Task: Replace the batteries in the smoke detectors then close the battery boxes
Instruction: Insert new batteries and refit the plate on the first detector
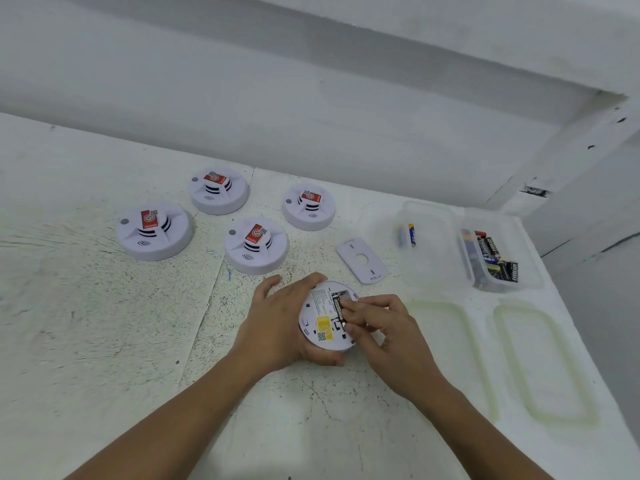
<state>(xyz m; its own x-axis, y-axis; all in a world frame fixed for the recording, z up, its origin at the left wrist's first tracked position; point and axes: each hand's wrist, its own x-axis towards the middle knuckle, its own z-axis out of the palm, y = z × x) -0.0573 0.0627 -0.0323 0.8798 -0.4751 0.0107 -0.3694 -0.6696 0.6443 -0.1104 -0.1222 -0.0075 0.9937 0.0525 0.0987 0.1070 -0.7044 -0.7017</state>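
The upturned smoke detector lies on the white table at the near centre, its battery box open. The left hand grips its left rim with curled fingers, and the right hand pinches a dark battery seated in the box. The loose battery cover lies just beyond. Four more detectors stand dome-up farther left. To the right sit a clear tub holding one battery, a second tub of batteries, and two lids.
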